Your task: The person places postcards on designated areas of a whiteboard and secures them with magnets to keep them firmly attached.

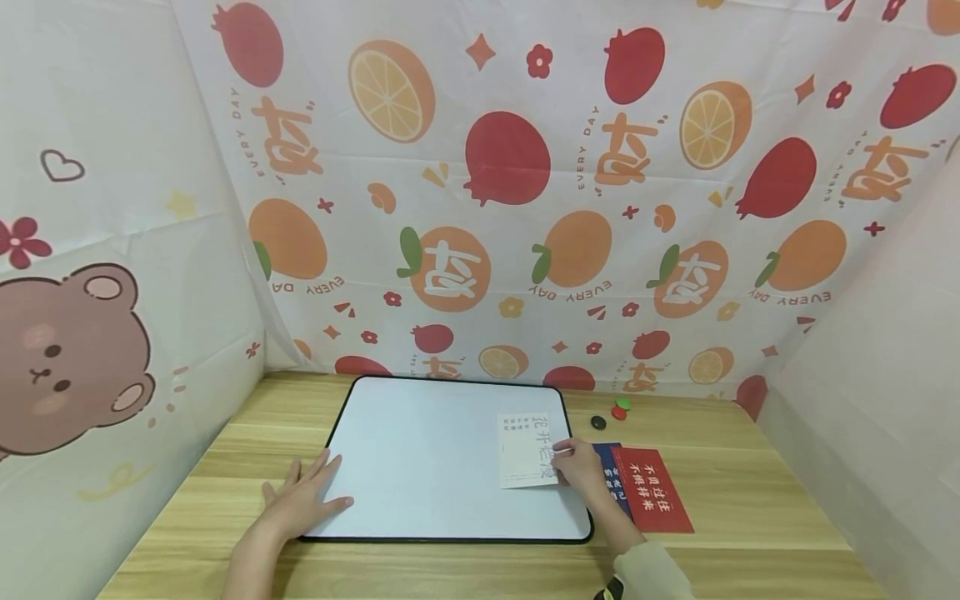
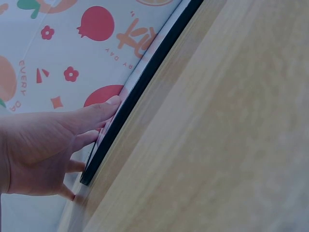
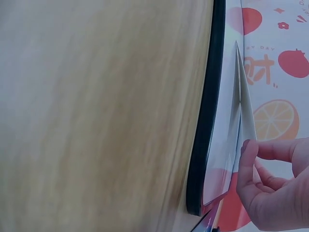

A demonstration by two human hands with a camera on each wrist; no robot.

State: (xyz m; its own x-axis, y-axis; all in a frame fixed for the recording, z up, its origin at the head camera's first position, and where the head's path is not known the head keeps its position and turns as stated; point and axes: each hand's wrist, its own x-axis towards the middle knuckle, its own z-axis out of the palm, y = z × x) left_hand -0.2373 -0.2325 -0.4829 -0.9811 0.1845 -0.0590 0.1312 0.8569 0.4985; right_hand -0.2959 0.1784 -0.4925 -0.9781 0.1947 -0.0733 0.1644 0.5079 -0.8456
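A whiteboard [image 1: 420, 467] with a thin black frame lies flat on the wooden table. The left hand [image 1: 302, 498] rests on its left edge with spread fingers; in the left wrist view, the thumb [image 2: 108, 105] touches the board by the frame. Over the board's right part is a white card [image 1: 513, 458] printed with grey characters. Its right edge is pinched between thumb and fingers of the right hand [image 1: 581, 468]. From the right wrist, that card [image 3: 247, 113] appears tilted, with the pinched side raised off the board.
Right of the board, a red card [image 1: 654, 504] partly covers a blue card [image 1: 609, 457]. Behind them lie a black magnet-like disc [image 1: 597, 422], a red disc [image 1: 618, 412] and a green disc [image 1: 623, 403]. A fruit-print cloth [image 1: 510, 267] hangs behind the table.
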